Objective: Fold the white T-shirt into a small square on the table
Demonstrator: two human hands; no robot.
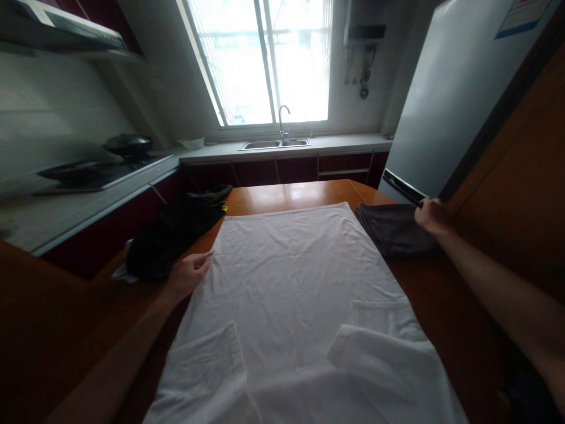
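A white shirt lies spread over the table, its sleeves folded inward at the near end. At its left edge is my left hand, with thumb and fingertips closed on the cloth. My right hand is off to the right, curled at the far right corner of a dark folded garment. Its fingers look closed on that cloth, though their tips are partly hidden. The dark garment lies just beside the shirt's right edge.
Black clothing is heaped along the left side of the wooden table. Beyond are a counter with a sink and a window. A refrigerator stands at the right, a stove with a wok at the left.
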